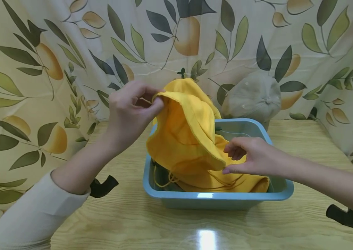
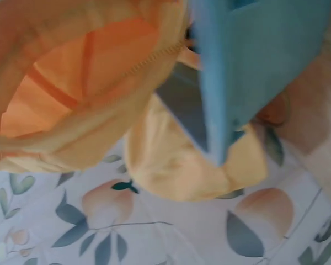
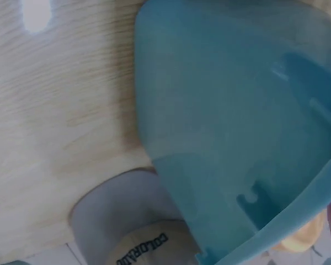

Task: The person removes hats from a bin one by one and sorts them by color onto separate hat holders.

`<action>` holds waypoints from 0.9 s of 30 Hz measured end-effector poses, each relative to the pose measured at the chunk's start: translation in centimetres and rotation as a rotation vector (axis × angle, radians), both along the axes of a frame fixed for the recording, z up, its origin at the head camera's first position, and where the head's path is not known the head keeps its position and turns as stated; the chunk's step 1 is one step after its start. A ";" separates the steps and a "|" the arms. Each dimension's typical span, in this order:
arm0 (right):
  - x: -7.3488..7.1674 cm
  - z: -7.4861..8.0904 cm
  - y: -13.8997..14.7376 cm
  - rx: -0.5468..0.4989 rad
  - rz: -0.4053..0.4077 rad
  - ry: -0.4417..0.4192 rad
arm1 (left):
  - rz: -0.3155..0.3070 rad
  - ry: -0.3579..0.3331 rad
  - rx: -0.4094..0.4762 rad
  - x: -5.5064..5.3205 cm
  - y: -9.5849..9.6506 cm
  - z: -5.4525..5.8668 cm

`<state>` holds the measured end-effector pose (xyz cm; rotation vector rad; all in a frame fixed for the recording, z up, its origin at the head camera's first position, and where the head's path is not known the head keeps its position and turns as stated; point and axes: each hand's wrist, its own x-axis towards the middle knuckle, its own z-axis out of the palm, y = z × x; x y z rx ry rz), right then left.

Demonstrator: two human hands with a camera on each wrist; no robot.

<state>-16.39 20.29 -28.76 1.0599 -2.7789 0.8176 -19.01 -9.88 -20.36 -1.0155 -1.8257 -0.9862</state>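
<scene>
My left hand [image 1: 132,113] pinches the brim of a yellow bucket hat [image 1: 182,139] between thumb and fingers. The hat is tilted over a blue plastic bin [image 1: 195,196], its hollow inside facing me. Close to the brim's lower right edge is my right hand [image 1: 254,158], thumb and fingers apart, fingers loosely bent. Beneath it, more yellow fabric [image 1: 238,184] with a thin cord lies in the bin. Behind the held hat, another yellow hat [image 1: 188,84] with a small green leaf on top hangs over the bin's far side; the left wrist view shows its crown [image 2: 182,165].
A beige cap [image 1: 254,95] stands behind the bin at the back right, its lettering [image 3: 143,251] readable in the right wrist view. The wooden table [image 1: 126,215] bears the bin. A leaf-and-fruit patterned curtain [image 1: 164,31] closes off the back and sides.
</scene>
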 end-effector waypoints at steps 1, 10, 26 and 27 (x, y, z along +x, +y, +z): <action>0.1 0.0 -0.1 -0.003 -0.009 0.025 | 0.000 0.000 0.008 0.0 0.1 0.4; -0.4 0.3 -0.7 -0.057 -0.044 0.136 | -0.012 -0.022 0.179 -0.3 0.9 3.5; -5.4 4.5 0.0 -0.007 -0.230 0.341 | -0.080 0.005 0.320 -1.0 -0.1 5.0; -5.8 4.9 0.0 0.001 -0.245 0.357 | -0.091 0.026 0.317 -1.1 -0.1 5.0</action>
